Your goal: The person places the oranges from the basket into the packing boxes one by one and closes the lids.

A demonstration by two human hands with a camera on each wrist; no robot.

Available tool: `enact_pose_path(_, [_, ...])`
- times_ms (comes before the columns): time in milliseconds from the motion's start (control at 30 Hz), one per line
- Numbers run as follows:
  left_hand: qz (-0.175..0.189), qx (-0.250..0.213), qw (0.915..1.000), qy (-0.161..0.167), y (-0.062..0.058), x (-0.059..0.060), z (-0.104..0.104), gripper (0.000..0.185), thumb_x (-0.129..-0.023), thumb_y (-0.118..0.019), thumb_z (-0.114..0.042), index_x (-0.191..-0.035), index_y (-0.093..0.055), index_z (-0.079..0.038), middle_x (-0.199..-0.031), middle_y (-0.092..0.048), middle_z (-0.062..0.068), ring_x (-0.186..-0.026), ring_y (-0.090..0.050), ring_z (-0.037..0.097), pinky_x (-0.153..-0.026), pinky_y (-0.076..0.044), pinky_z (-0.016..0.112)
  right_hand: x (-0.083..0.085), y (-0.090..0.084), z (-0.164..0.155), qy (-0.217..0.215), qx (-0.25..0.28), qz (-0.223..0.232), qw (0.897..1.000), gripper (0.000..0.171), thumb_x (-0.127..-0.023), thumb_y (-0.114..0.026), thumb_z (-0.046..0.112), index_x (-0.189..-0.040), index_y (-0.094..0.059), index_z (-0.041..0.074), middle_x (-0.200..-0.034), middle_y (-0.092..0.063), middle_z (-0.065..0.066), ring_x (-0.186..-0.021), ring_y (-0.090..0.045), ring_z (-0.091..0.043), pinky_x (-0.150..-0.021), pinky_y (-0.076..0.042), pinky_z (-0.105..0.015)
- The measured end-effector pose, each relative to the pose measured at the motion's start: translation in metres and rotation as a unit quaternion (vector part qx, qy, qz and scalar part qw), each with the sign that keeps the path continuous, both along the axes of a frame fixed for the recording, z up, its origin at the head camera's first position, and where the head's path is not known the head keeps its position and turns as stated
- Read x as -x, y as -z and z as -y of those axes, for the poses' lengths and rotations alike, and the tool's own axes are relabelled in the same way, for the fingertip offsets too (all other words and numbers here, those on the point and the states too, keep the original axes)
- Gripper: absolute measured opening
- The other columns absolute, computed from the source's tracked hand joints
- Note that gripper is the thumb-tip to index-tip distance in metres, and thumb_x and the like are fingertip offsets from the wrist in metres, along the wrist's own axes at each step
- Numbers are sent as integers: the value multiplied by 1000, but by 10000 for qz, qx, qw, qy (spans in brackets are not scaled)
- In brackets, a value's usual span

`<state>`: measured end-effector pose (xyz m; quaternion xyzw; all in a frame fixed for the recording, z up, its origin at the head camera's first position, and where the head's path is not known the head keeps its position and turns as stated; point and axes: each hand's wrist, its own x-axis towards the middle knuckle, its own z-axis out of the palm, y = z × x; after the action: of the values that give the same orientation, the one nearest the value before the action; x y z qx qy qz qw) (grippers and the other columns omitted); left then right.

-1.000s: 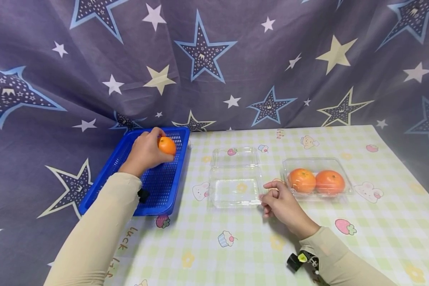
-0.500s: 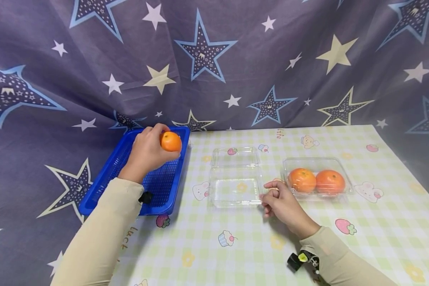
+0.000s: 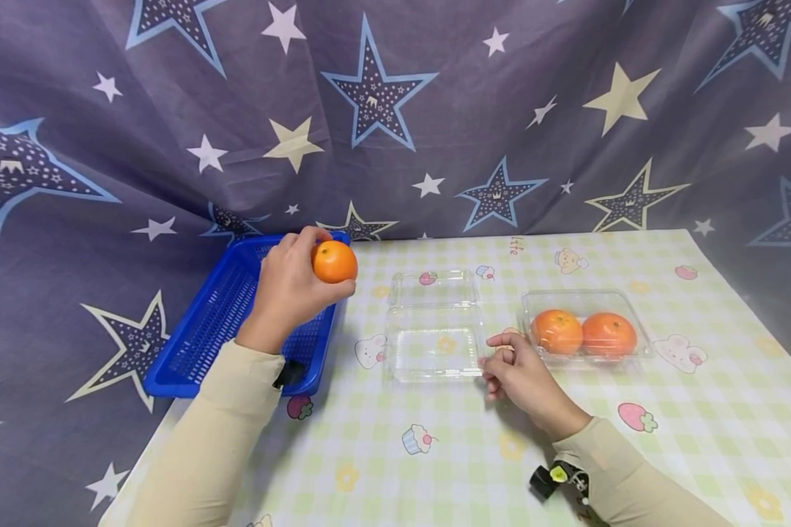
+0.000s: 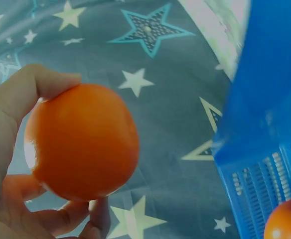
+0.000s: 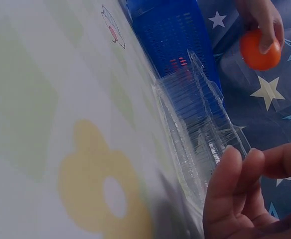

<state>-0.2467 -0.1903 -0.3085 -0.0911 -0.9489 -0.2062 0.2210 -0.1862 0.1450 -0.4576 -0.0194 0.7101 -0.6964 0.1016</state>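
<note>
My left hand [image 3: 293,282] grips an orange [image 3: 335,262] between thumb and fingers, held above the right rim of the blue basket [image 3: 201,359]. Another orange [image 4: 287,221] lies in that basket in the left wrist view; in the head view my hand and arm hide it. At the middle of the table stands a clear plastic box [image 3: 435,355], its lid [image 3: 433,289] folded back. My right hand [image 3: 521,377] pinches the box's edge at its front right corner, index finger stretched out. In the right wrist view, its fingertips [image 5: 230,154] are at the box's rim.
Right of my right hand stands a lidded clear box [image 3: 587,296] with two oranges inside. A checked cloth [image 3: 382,468] covers the table. Behind it hangs a dark star-patterned curtain [image 3: 395,183].
My left hand has lifted the orange out of the basket and moved right and towards the camera, to above the basket's right rim. The right hand and both boxes stay put.
</note>
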Motion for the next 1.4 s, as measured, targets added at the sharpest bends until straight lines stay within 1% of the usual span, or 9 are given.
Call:
enact_pose_path(233, [-604,-185,9980,-40,4,-11,-18,70,-67,-89,-44,-125,-60,-18,-110,-63,13,-96,-56,36,-84,-43,53,-1,0,0,14,-9,-11,10000,43,-96,-57,-2,-133,-37,-9,-77,-60,-7,-59,-57,-14,-54,-58,-31])
enact_pose_path(467, [-1369,-215,9903,90,11,-15,-32,74,-63,-90,-44,-125,-62,-16,-109,-65,14,-90,-55,36,-82,-43,50,0,0,1,23,-39,-1,10000,43,-94,-55,-4,-133,-37,-9,-78,-60,-7,-60,-57,-15,-55,-58,-31])
enact_pose_path(600, [-1607,-300,9863,195,15,-16,-40,74,-62,-89,-44,-124,-62,-14,-107,-66,13,-90,-55,35,-81,-43,50,0,0,1,27,-64,7,10000,45,-92,-55,-5,-134,-37,-9,-79,-60,-7,-60,-58,-15,-54,-57,-31])
enact_pose_path(733, [-1712,-394,9839,322,19,-15,-50,74,-62,-87,-43,-124,-61,-12,-108,-67,12,-92,-57,33,-81,-44,48,0,1,1,22,-58,8,10000,47,-91,-54,-6,-134,-37,-9,-78,-60,-7,-59,-58,-14,-54,-57,-30])
enact_pose_path(800, [-1714,-439,9836,338,21,-14,-54,75,-62,-87,-43,-123,-60,-11,-108,-67,11,-92,-57,32,-81,-44,48,0,1,1,31,-52,1,10000,46,-91,-54,-6,-134,-37,-9,-78,-60,-7,-59,-57,-14,-54,-57,-30])
enact_pose_path(900, [-1584,-499,9856,303,26,-13,-60,75,-62,-88,-44,-122,-58,-10,-108,-66,9,-93,-56,31,-82,-44,47,0,1,1,37,-54,-7,10000,45,-92,-55,-5,-134,-37,-8,-78,-60,-7,-59,-57,-14,-54,-57,-30])
enact_pose_path(1100, [-1008,-524,9931,285,41,-12,-69,81,-62,-91,-46,-125,-56,-10,-111,-69,9,-94,-57,31,-84,-45,49,1,1,2,-31,-77,-3,10000,44,-94,-56,-3,-134,-37,-8,-79,-60,-7,-60,-57,-15,-55,-57,-30])
enact_pose_path(1200, [-769,-393,9953,436,48,-8,-73,81,-64,-92,-47,-126,-57,-9,-113,-70,9,-96,-59,32,-85,-46,49,1,0,1,-15,-89,-15,10000,43,-95,-56,-2,-133,-37,-8,-79,-59,-7,-60,-57,-14,-55,-57,-30])
enact_pose_path(1400, [-284,-270,9945,969,59,-5,-83,78,-68,-95,-44,-126,-62,-5,-116,-68,12,-104,-61,32,-91,-48,49,1,-1,0,36,-152,-11,9999,43,-94,-56,-3,-133,-37,-8,-78,-59,-7,-60,-57,-15,-55,-57,-31])
